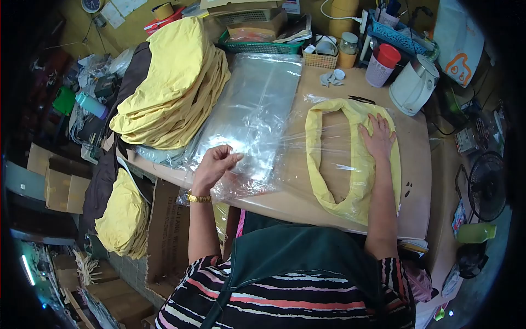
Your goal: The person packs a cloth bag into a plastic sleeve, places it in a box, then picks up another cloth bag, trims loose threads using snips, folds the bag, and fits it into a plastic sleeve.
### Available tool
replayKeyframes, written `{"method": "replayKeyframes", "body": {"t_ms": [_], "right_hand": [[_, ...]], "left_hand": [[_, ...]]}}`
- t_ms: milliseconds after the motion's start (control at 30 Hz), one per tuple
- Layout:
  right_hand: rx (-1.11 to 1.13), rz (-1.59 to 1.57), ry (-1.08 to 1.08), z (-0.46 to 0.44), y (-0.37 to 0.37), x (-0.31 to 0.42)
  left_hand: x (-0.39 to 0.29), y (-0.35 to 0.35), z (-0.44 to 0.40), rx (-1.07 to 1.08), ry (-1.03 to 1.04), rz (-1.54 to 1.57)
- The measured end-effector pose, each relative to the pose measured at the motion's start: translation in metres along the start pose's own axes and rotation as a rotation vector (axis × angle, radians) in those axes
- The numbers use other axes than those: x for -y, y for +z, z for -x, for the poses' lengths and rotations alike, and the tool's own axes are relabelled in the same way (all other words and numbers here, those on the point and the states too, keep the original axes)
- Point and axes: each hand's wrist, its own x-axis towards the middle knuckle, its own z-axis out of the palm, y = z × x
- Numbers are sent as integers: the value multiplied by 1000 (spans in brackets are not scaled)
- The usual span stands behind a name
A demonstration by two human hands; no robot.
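My left hand [215,169], a gold watch on its wrist, is closed in a pinch on the open end of a clear plastic bag [290,178]. The film stretches rightward over the table. Inside the bag lies a folded yellow fabric piece [359,189], shaped like a ring with a long opening. My right hand [378,138] rests flat on the fabric's right side, fingers spread, pressing through the film. Beneath and behind my left hand lies a stack of flat clear plastic bags [257,104]. The exact edge between my left fingertips is too fine to see.
A tall pile of yellow fabric pieces [170,88] stands at the left. Black scissors [361,100] lie beyond the bagged piece. A white kettle [415,85], a lilac cup [378,68] and a green basket [263,46] line the back. An open cardboard box [167,236] is below left.
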Motion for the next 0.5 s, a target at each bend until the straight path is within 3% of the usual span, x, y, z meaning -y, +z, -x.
{"method": "replayKeyframes", "body": {"t_ms": [67, 167, 233, 300, 333, 367, 433, 500], "right_hand": [[15, 8, 28, 0, -1, 1], [19, 11, 28, -1, 1, 0], [24, 5, 26, -1, 1, 1], [27, 7, 30, 0, 1, 0], [41, 16, 39, 0, 1, 1], [54, 26, 49, -2, 0, 2], [72, 20, 62, -4, 0, 5], [97, 17, 70, -6, -6, 5]], "left_hand": [[4, 17, -4, -297, 118, 339], [-5, 10, 9, -326, 49, 237], [9, -6, 10, -439, 38, 80], [16, -27, 13, -922, 327, -496], [-1, -31, 20, -910, 168, -552], [-19, -24, 17, -913, 176, -550], [-44, 9, -5, -799, 439, -509], [-48, 23, -47, -685, 140, -502]]}}
